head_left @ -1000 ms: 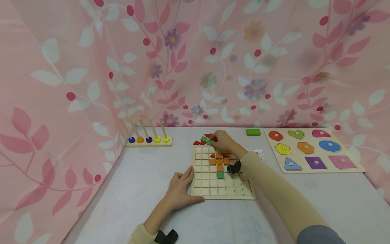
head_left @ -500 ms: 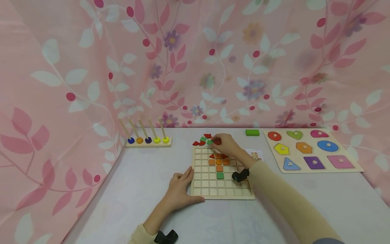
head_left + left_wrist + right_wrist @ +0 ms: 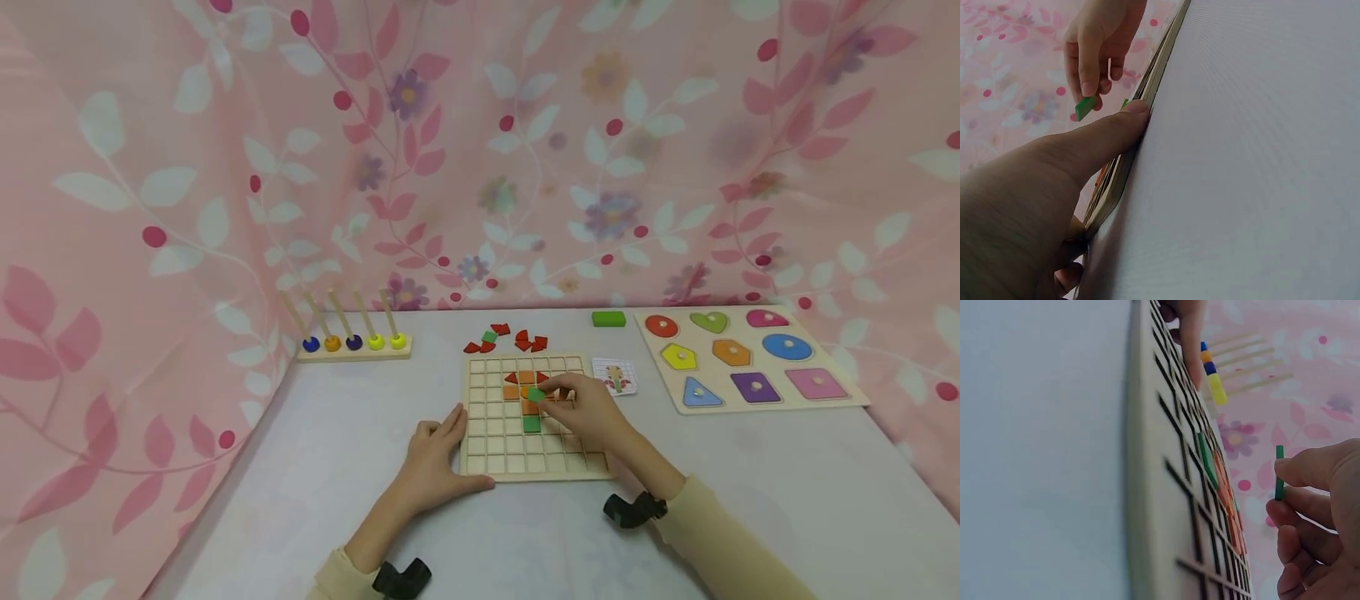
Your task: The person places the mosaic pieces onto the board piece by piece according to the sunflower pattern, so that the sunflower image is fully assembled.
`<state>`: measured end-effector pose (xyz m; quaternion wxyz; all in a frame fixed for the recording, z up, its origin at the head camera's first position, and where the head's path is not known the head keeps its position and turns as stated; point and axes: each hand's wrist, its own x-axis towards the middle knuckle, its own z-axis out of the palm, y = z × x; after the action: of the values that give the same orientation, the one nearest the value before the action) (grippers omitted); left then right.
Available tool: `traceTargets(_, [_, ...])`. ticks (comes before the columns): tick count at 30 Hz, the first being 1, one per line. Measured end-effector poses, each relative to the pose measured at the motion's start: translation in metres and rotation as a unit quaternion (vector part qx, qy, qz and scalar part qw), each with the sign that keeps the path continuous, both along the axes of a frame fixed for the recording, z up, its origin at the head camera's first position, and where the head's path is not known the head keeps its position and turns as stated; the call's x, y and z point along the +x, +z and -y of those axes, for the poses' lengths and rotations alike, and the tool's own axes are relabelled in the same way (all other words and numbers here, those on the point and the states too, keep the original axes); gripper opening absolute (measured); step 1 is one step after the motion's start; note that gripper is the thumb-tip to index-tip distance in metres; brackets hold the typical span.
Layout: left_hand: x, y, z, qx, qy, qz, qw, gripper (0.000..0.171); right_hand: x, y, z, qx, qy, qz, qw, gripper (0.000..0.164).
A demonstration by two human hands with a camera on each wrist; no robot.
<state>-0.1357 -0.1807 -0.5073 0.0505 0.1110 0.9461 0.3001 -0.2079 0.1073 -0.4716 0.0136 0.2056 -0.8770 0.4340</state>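
My right hand pinches a green square tile just above the wooden grid board. The right wrist view shows this tile edge-on between thumb and fingertips, apart from the board. My left hand rests at the board's near left corner. Its straight thumb lies along the front edge, and its fingers touch the left side. Orange tiles, red triangles and a green square sit in the board's cells; some are partly hidden by the right hand and its tile.
Behind the board lie loose red pieces and a green square. A pattern card is at its right. Farther out are a peg stand, a green block and a knobbed shape puzzle.
My right hand has lifted a green square from the loose pieces and brought it toward me, over the board. My left hand has stayed at the corner.
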Motion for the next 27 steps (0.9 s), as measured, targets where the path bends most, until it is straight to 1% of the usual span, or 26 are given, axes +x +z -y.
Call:
traceTargets(6, [-0.001, 0.002, 0.003, 0.006, 0.000, -0.005, 1.0000, 0.122, 0.024, -0.007, -0.008, 0.000, 0.009, -0.020, 1.000, 0.020])
traceTargets(11, [-0.002, 0.005, 0.004, 0.005, -0.001, -0.010, 0.9999, 0.121, 0.036, -0.012, -0.008, -0.010, 0.024, -0.024, 0.999, 0.022])
traceTargets(17, [-0.002, 0.004, 0.002, 0.011, -0.003, -0.006, 0.9999, 0.120, 0.042, -0.025, -0.012, -0.022, 0.040, -0.020, 0.999, 0.024])
traceTargets(22, [0.000, 0.001, 0.001, 0.008, -0.002, -0.005, 1.0000, 0.122, 0.043, -0.035, -0.014, -0.025, 0.061, -0.056, 0.996, 0.025])
traceTargets(27, [0.001, 0.000, 0.001, 0.000, -0.001, -0.007, 1.0000, 0.122, 0.044, -0.038, -0.011, -0.010, 0.074, -0.090, 0.993, 0.023])
